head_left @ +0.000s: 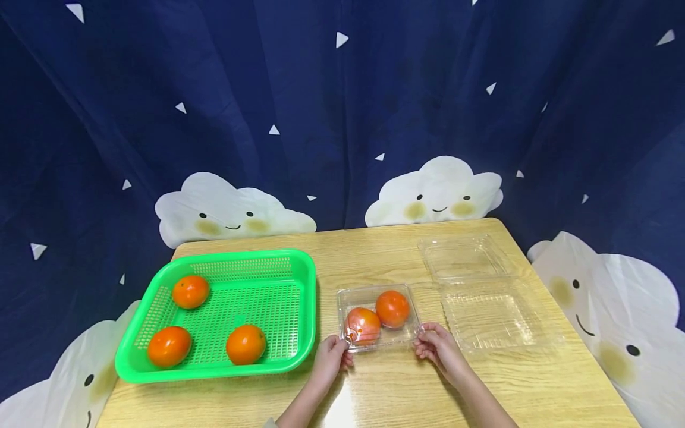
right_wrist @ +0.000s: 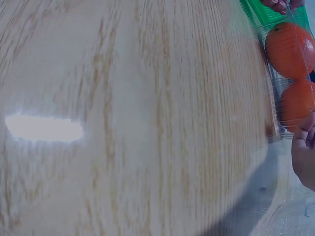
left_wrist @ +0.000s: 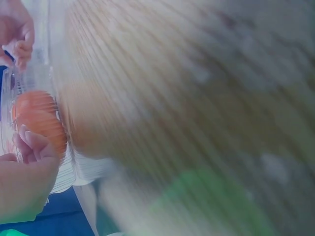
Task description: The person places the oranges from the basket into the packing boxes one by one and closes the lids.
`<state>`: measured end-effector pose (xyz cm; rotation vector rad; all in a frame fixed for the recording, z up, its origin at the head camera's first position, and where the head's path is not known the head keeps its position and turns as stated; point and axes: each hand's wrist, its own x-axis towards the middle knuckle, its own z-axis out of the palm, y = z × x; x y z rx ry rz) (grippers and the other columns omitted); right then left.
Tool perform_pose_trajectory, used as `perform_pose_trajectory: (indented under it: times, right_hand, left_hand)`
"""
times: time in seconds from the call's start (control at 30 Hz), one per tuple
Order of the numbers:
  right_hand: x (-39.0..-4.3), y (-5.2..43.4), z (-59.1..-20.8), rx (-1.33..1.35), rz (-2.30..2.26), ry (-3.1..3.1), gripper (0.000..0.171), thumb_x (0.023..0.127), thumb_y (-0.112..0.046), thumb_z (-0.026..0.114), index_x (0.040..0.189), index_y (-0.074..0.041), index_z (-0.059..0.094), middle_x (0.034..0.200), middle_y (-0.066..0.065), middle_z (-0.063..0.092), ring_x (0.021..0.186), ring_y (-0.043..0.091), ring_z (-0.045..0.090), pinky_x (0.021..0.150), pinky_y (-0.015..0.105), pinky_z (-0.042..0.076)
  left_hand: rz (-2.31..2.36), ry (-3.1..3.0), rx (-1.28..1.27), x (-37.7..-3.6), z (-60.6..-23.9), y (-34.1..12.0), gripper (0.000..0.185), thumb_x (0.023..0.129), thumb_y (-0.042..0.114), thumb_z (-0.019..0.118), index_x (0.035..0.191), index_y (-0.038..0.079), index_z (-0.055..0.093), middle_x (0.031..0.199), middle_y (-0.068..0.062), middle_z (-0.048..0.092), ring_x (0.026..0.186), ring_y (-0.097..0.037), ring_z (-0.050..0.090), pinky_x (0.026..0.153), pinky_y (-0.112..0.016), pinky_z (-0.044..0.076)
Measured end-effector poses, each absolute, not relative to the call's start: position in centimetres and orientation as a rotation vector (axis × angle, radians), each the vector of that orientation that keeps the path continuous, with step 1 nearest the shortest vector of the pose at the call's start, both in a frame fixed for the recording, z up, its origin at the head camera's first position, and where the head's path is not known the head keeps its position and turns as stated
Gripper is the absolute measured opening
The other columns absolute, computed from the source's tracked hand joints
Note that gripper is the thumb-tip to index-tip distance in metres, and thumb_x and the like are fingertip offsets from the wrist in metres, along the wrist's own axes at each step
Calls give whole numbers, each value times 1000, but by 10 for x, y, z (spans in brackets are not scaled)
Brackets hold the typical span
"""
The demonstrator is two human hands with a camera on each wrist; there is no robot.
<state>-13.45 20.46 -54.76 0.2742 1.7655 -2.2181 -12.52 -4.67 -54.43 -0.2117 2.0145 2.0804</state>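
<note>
A clear plastic clamshell box (head_left: 381, 342) stands on the table with two round orange-red fruits inside, a left one (head_left: 363, 326) and a right one (head_left: 393, 308). Its transparent lid lies over them, with glare on the left fruit. My left hand (head_left: 329, 358) pinches the box's front left corner between thumb and fingers. At the front right corner my right hand (head_left: 440, 349) pinches the rim. In the right wrist view, the lid's edge (right_wrist: 299, 42) crosses in front of the fruits, and part of the right hand (right_wrist: 304, 160) is cut off by the frame.
To the left sits a green plastic basket (head_left: 309, 297) holding three orange fruits. An open clear clamshell (head_left: 489, 315) lies on the right of the wooden table (head_left: 396, 392). Behind the table hangs a dark blue curtain (head_left: 342, 119) with clouds.
</note>
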Motion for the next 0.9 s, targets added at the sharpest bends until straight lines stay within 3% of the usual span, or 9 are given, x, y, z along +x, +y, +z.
perform_pose_trajectory:
  times: [0.33, 0.6, 0.9]
  right_hand:
    - [-134, 205, -548, 285, -2226, 1747, 12, 86, 2, 43, 98, 0, 43, 72, 3, 57, 56, 7, 52, 52, 17, 46]
    - [-135, 207, -550, 269, -2251, 1708, 12, 85, 3, 41, 96, -3, 42, 71, 1, 56, 55, 5, 50, 50, 15, 43]
    - [-135, 206, -550, 289, -2261, 1698, 15, 85, 5, 42, 98, -1, 40, 71, 2, 56, 55, 6, 51, 52, 15, 44]
  left_hand:
    - [2136, 1936, -200, -116, -508, -48, 11, 83, -4, 43, 75, -5, 49, 61, -4, 54, 51, -8, 50, 47, -16, 42]
    - [2155, 1894, -218, -124, -538, -49, 10, 84, -1, 46, 75, -1, 50, 61, -3, 56, 50, -8, 52, 46, -16, 43]
    - [2176, 1851, -292, -124, -542, -50, 9, 84, -1, 48, 75, 2, 49, 55, 2, 52, 48, -8, 54, 46, -16, 45]
